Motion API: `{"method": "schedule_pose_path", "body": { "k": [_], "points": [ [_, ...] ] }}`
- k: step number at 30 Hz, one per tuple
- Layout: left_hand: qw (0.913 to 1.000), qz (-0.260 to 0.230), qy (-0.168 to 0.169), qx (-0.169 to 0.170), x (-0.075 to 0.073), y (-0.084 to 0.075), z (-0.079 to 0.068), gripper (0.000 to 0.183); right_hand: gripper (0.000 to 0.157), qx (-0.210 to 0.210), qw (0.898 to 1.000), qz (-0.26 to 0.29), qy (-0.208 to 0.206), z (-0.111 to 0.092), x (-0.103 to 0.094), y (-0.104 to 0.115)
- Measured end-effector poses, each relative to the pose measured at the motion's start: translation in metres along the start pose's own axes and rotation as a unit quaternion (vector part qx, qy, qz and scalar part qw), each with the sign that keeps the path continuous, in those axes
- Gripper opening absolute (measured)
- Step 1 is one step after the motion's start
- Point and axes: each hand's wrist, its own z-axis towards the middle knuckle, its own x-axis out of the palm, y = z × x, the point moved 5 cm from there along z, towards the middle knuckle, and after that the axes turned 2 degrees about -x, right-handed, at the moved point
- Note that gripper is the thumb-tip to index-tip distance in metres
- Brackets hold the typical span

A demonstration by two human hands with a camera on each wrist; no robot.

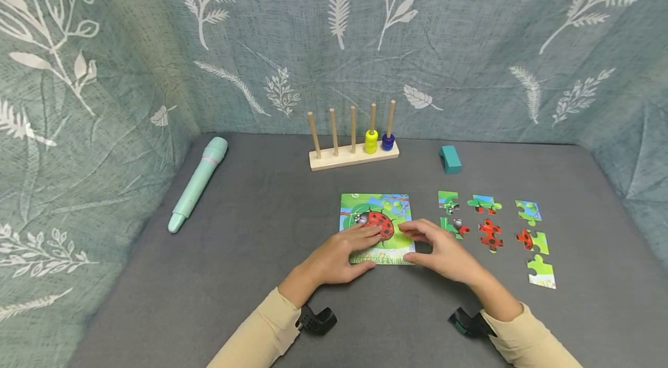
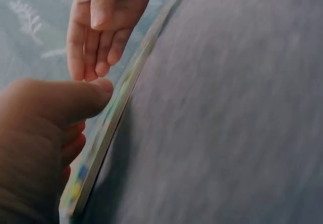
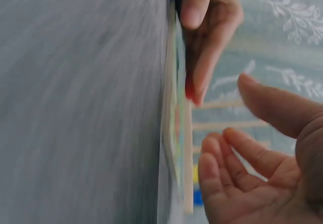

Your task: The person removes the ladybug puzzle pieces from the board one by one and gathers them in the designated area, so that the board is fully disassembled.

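Note:
A square ladybug puzzle board (image 1: 399, 249) lies flat in the middle of the table, its thin edge (image 2: 112, 133) seen side-on in the left wrist view. My left hand (image 1: 336, 255) reaches over the board's left part, fingers extended across the ladybug picture and thumb near the front edge. At the right edge, my right hand (image 1: 443, 249) is loosely bent, with a gap between thumb and fingers and nothing between them. Several loose puzzle pieces, among them a red spotted piece (image 1: 490, 234) and a green corner piece (image 1: 543, 272), lie to the right of that hand.
Behind the board stands a wooden peg rack (image 1: 326, 160) with yellow rings (image 1: 371, 142) and dark blue rings (image 1: 388, 142). A teal block (image 1: 450, 159) sits to its right. On the far left lies a mint-green microphone-shaped stick (image 1: 198, 185). Patterned cloth (image 1: 313, 26) hangs behind the table.

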Motion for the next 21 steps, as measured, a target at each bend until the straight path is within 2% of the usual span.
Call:
{"method": "schedule_pose_path", "body": {
  "k": [5, 7, 14, 21],
  "points": [
    [0.999, -0.002, -0.007, -0.044, -0.009, 0.011, -0.01, 0.055, 0.048, -0.001, 0.999, -0.027, 0.019, 0.017, 0.017, 0.002],
    [0.9986, -0.006, -0.01, -0.051, -0.011, 0.014, -0.015, 0.055, 0.047, -0.005, 0.999, -0.046, 0.021, 0.02, 0.022, 0.003],
    [0.9992, -0.005, -0.016, -0.035, -0.015, 0.016, -0.023, 0.052, 0.042, -0.017, 0.991, -0.13, -0.007, 0.02, 0.031, 0.004],
    [0.9992, 0.006, -0.012, -0.037, -0.016, 0.018, -0.022, 0.05, 0.037, -0.027, 0.989, -0.139, -0.038, 0.02, 0.033, 0.005]
  ]
}}
